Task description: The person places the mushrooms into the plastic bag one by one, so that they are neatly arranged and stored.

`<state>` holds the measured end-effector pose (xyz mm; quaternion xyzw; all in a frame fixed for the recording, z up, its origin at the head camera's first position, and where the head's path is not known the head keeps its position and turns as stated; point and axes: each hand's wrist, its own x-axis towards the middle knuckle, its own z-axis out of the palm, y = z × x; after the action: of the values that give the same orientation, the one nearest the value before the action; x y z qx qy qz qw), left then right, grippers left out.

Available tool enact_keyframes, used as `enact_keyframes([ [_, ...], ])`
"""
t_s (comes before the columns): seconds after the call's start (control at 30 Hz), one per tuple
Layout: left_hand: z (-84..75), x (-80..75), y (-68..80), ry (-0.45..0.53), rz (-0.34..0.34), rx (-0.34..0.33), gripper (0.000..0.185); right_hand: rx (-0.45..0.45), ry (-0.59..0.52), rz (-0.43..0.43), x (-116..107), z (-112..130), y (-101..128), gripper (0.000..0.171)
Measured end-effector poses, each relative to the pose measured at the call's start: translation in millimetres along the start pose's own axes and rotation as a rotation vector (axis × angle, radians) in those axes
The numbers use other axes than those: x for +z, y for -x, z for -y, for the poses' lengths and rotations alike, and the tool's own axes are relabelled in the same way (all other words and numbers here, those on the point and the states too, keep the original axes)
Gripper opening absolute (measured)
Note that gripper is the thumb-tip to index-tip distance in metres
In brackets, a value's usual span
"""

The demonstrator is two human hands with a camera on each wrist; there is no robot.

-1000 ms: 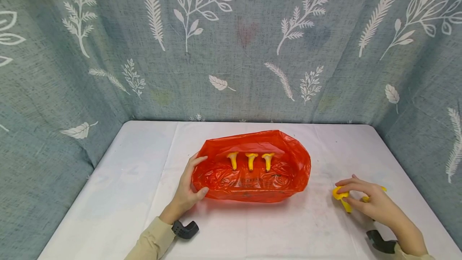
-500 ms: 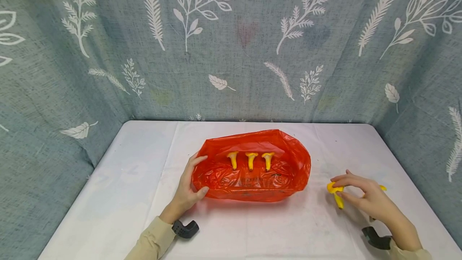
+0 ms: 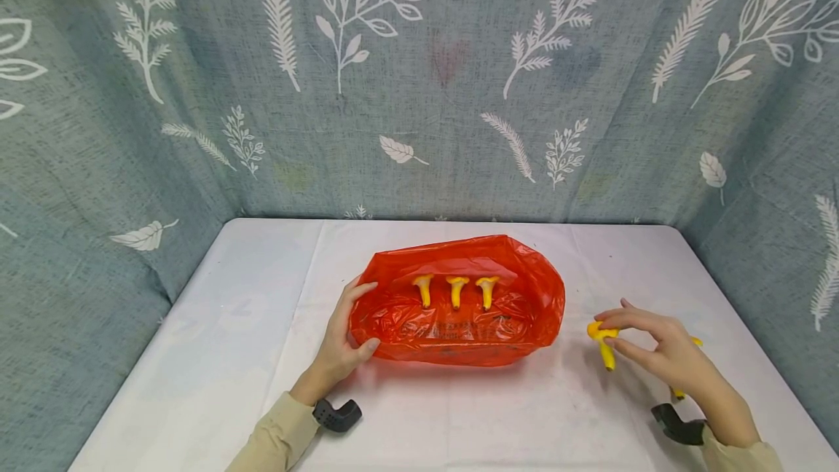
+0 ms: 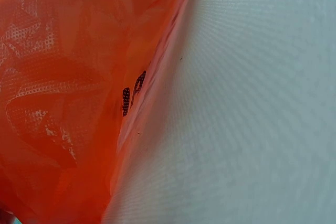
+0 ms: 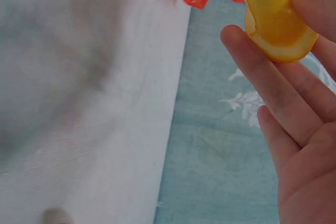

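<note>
A red plastic bag (image 3: 452, 352) lies with its wide mouth facing up in the middle of the table. Three yellow mushrooms, shaped like chanterelles, lie in a row inside it, the middle mushroom (image 3: 456, 293) among them. My left hand (image 3: 336, 348) holds the bag's left end, thumb at the near rim and fingers at the far side. To the right of the bag, my right hand (image 3: 668, 348) pinches another yellow mushroom (image 3: 609, 359) by its cap, stem hanging down. In the right wrist view, thumb and fingertips press on that mushroom's cap (image 5: 286, 40).
Beyond my right hand, more yellow pieces show partly hidden, one yellow tip (image 3: 697, 341) behind the hand and one stem end (image 3: 678, 392) below it. The white-covered table (image 3: 197, 355) is enclosed by a grey-green leaf-patterned curtain (image 3: 419, 130) at the back and sides.
My right hand has moved left and slightly up in the view with the mushroom, away from the other yellow pieces. The left hand and the bag have stayed in place.
</note>
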<state>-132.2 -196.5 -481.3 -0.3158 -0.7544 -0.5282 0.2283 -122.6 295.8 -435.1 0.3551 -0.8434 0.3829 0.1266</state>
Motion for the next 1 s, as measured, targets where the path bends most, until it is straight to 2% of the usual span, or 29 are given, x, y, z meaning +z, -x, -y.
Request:
enact_keyframes([
  [0.13, -13.6, -1.3, -5.6, 0.004, 0.002, -0.002, 0.068, 0.019, 0.012, -0.018, -2.2, 3.5, -3.9, 0.046],
  [0.2, -9.8, -0.9, -4.2, 0.002, 0.005, -0.009, 0.068, 0.018, 0.011, -0.028, -3.8, 5.3, -6.1, 0.047],
  [0.33, 8.1, 0.2, 2.9, -0.001, 0.01, -0.019, 0.073, -0.041, 0.005, -0.055, -6.9, 8.8, -11.1, 0.051],
  [0.47, 20.2, -0.1, 7.7, 0.0, 0.012, -0.01, 0.076, -0.032, 0.017, -0.057, -9.5, 13.1, -15.0, 0.052],
  [0.83, 23.3, 0.0, 8.6, 0.001, 0.0, 0.006, 0.077, -0.077, 0.037, -0.128, -11.1, 31.8, -35.6, 0.054],
  [1.0, 22.7, 0.3, 7.7, 0.006, -0.002, 0.005, 0.077, -0.065, 0.039, -0.119, -12.7, 40.6, -45.8, 0.052],
])
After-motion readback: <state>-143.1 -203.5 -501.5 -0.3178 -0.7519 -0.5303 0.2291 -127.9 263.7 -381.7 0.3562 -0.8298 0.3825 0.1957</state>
